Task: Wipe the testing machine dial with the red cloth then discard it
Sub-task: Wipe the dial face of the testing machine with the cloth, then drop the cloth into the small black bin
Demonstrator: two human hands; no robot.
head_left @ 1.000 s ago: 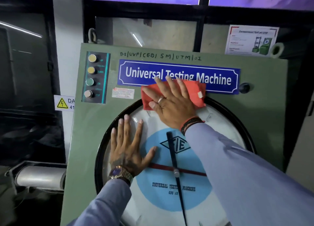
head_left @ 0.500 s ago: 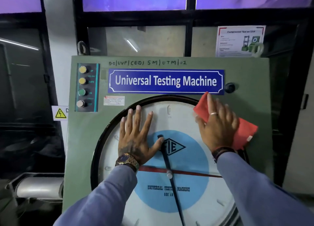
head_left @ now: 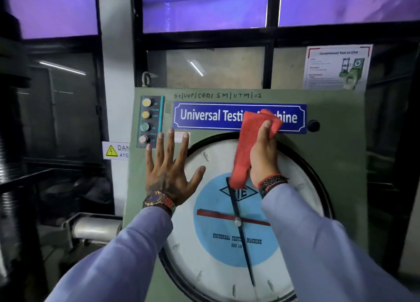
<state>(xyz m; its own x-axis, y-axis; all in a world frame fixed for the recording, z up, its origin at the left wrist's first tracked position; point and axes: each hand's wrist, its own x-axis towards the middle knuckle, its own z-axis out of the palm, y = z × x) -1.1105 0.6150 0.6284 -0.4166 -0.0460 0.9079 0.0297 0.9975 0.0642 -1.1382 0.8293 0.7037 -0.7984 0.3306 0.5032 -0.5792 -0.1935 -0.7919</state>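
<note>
1. Your right hand (head_left: 263, 156) has its fingers curled around the red cloth (head_left: 246, 147), thumb up along its edge, clamping it in a fist-like grip.
2. The cloth hangs in a long fold from that grip: its top covers part of the blue nameplate (head_left: 238, 116), its lower end reaches the top of the blue center of the dial (head_left: 295, 183).
3. Whether the cloth touches the dial glass, you cannot tell from this view.
4. Your left hand (head_left: 169, 172) is empty, all 5 fingers spread wide and flat, palm on the green panel (head_left: 336, 147) at the dial's upper-left rim, thumb over the white face.
5. A watch (head_left: 156, 199) sits on your left wrist, a beaded band (head_left: 272, 181) on your right.
6. 4 round buttons (head_left: 145, 120) run in a column just above your left fingertips.
</note>
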